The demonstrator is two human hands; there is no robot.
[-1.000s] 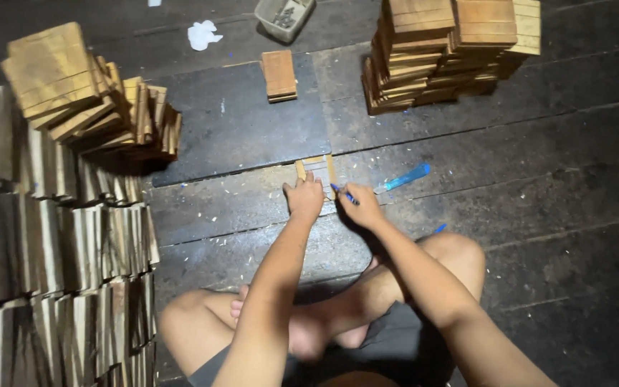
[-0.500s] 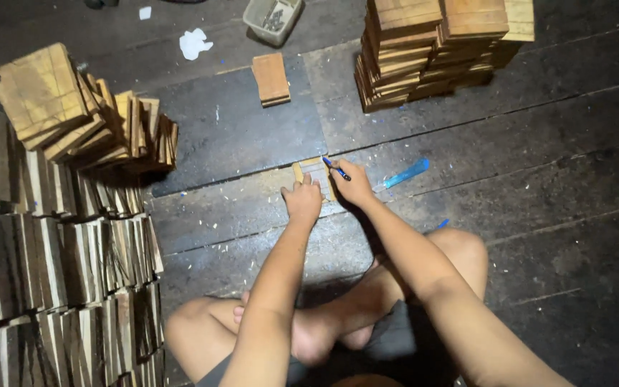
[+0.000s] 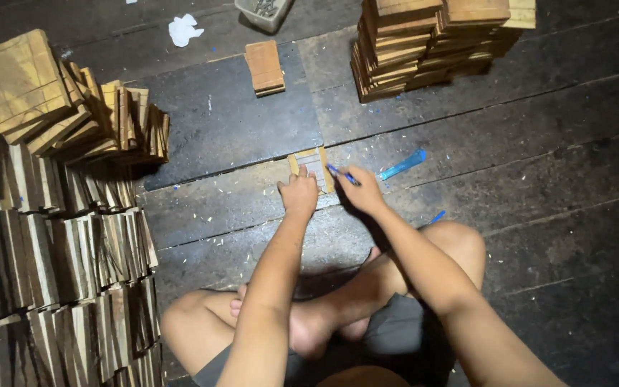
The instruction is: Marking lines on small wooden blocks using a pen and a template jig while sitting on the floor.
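Observation:
A small flat wooden piece (image 3: 311, 164) lies on the dark plank floor in front of my crossed legs. My left hand (image 3: 299, 193) presses on its near left edge, fingers on the wood. My right hand (image 3: 362, 189) grips a blue pen (image 3: 341, 174), whose tip rests on the piece's right side. A blue plastic strip (image 3: 402, 165) lies on the floor just right of my right hand.
Stacks of wooden blocks line the left side (image 3: 51, 236), with a leaning pile (image 3: 66, 107) behind them. A taller stack (image 3: 431, 36) stands far right. A single block (image 3: 264, 67), a grey tub (image 3: 263, 12) and crumpled white paper (image 3: 183, 29) lie further away.
The view shifted slightly. My right hand moved the pen a little along the wooden piece; my left hand kept pressing it down.

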